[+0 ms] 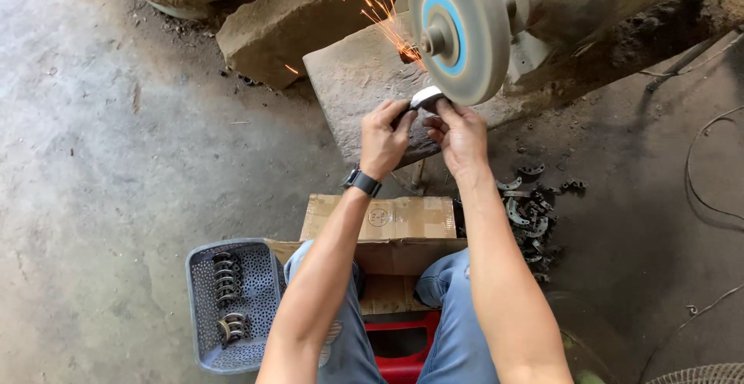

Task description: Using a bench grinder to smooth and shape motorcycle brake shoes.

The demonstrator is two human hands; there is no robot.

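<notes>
Centrally, I see one grinding wheel [459,31] as landmark; one stone block [364,82] lies below-left of it. My left hand [383,140] and right hand [460,134], equally near, both pinch one curved metal piece [427,97] against the wheel's lower rim, its long axis crossing between the fingers; sparks [380,8] fly up-left. One grey basket [232,303] sits far below-left.

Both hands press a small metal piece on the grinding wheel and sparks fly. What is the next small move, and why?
Probably keep the small curved metal piece steady on the grey round grinding wheel and turn it slightly: the left hand and right hand pinch it at the wheel's lower edge, and orange sparks show contact at one spot.
</notes>
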